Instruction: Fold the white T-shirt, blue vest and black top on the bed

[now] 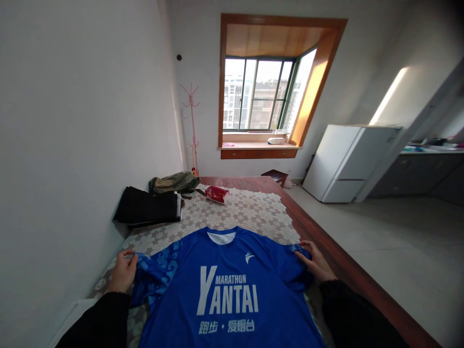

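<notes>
A blue T-shirt [224, 261] with white "Marathon Yantai" lettering lies spread out, front up, its collar toward the far side of the table. My left hand [123, 271] pinches the end of the left-side sleeve, thumb and fingers closed on the cloth. At the other sleeve's end, my right hand [316, 261] grips the fabric between thumb and fingers. The shirt's lower hem runs out of view at the bottom. Under it is a patterned grey-and-white tablecloth [253, 212].
Folded black cloth [148, 207] and an olive-green bag [174, 182] lie by the left wall. A red packet [216, 194] sits near the table's far end. Beyond stand a pink coat rack [193, 125] and a white refrigerator [340, 159]. The dark red table edge [326, 237] runs along the right.
</notes>
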`<state>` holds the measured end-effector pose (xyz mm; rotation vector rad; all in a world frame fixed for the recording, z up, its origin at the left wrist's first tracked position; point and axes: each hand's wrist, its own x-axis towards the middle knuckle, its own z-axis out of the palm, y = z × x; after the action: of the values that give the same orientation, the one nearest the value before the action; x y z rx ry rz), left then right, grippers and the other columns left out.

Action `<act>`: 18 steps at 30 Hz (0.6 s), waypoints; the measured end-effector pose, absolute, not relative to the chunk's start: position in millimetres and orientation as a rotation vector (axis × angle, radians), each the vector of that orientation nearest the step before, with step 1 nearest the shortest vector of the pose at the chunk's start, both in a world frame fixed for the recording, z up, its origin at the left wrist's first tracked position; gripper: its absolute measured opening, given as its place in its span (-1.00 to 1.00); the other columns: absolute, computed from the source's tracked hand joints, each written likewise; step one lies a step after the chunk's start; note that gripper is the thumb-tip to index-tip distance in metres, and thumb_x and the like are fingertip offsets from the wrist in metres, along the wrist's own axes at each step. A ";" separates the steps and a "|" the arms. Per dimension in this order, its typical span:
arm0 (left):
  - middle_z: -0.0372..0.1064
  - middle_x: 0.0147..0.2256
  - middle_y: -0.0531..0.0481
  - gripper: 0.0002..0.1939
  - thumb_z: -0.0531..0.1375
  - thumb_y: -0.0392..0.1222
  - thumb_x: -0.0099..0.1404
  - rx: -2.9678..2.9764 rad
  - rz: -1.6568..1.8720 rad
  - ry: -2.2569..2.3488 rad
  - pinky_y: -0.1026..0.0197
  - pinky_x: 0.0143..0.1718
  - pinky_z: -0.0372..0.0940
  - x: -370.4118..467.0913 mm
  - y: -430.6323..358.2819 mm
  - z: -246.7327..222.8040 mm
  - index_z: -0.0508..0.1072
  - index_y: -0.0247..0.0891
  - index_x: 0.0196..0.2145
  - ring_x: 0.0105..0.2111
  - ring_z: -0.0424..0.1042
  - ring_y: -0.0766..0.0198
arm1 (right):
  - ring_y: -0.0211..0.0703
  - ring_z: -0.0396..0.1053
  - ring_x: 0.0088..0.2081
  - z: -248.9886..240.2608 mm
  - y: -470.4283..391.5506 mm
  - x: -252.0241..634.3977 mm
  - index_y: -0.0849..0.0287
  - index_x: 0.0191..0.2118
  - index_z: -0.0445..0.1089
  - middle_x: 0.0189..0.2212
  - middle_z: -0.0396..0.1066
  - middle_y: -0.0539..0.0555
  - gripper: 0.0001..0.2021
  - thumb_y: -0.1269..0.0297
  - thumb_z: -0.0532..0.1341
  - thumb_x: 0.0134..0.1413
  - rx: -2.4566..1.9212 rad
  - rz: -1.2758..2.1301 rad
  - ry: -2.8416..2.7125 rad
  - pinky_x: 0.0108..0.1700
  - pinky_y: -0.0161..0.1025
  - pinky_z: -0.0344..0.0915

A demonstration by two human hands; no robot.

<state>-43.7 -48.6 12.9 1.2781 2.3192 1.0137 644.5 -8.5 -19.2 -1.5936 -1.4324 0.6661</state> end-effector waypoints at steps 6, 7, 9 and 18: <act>0.53 -0.29 -0.09 -0.73 0.04 -0.02 0.31 1.318 0.983 2.289 0.09 -0.21 0.39 -41.4 -58.0 29.5 0.32 -0.17 -0.09 -0.34 0.54 0.08 | 0.12 0.52 -0.15 -7.3 -11.9 649.6 0.09 -0.13 0.28 -0.23 0.53 0.15 -0.63 0.04 0.22 -0.06 -1.915 0.442 -1.548 -0.09 -0.05 0.36; 0.52 -0.30 -0.10 -0.75 0.04 -0.04 0.31 1.376 0.939 2.297 0.09 -0.19 0.39 -32.9 -57.4 38.5 0.36 -0.17 -0.14 -0.32 0.54 0.06 | 0.10 0.53 -0.21 1.4 -12.0 641.6 0.10 -0.15 0.28 -0.29 0.52 0.14 -0.66 0.08 0.21 -0.05 -1.961 0.426 -1.588 -0.13 -0.06 0.37; 0.52 -0.29 -0.11 -0.76 0.05 -0.05 0.29 1.469 0.889 2.245 0.08 -0.17 0.40 -7.6 -56.1 64.3 0.40 -0.18 -0.17 -0.27 0.55 0.04 | 0.05 0.51 -0.31 26.8 -12.7 615.0 0.12 -0.15 0.28 -0.38 0.48 0.10 -0.68 0.12 0.22 -0.04 -1.968 0.459 -1.699 -0.19 -0.08 0.37; 0.28 0.24 -0.30 -0.21 0.18 0.25 0.25 1.346 0.795 1.480 0.06 -0.28 0.51 50.4 -81.3 151.7 0.11 -0.12 0.32 -0.04 0.54 -0.03 | -0.15 0.47 -0.34 111.1 -38.5 543.1 0.12 0.16 0.25 -0.09 0.45 0.17 -0.47 -0.12 0.16 0.22 -1.448 0.953 -1.878 -0.40 -0.21 0.41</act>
<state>50.4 -81.3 151.7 1.3456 1.4798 0.7945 543.1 -38.5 111.1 -1.4483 -1.8780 0.9531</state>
